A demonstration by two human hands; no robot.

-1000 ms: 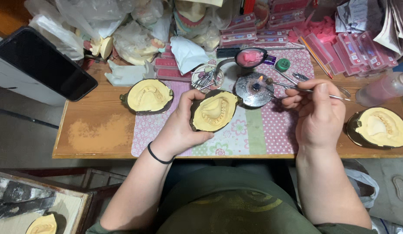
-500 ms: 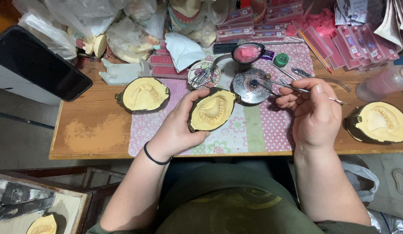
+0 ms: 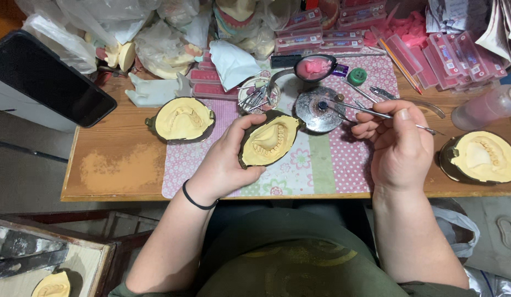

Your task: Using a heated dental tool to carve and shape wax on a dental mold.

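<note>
The left hand (image 3: pixel 225 162) is clamped around a mould (image 3: pixel 268 140) near the table's (image 3: pixel 118 165) front edge. The right hand (image 3: pixel 401 148) pinches a thin metal tool (image 3: pixel 371 111), tip pointing left towards a round metal dish (image 3: pixel 316 110) just beyond the mould.

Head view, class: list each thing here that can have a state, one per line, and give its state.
Left hand: gripping the dental mould flask.
Dental mould flask: held, open side up, teeth showing.
Right hand: pinching the thin metal tool.
Thin metal tool: held level, tip at the round metal dish.
Round metal dish: uncovered.
Phone: screen dark.
Second mould flask: resting on the table, open.
</note>
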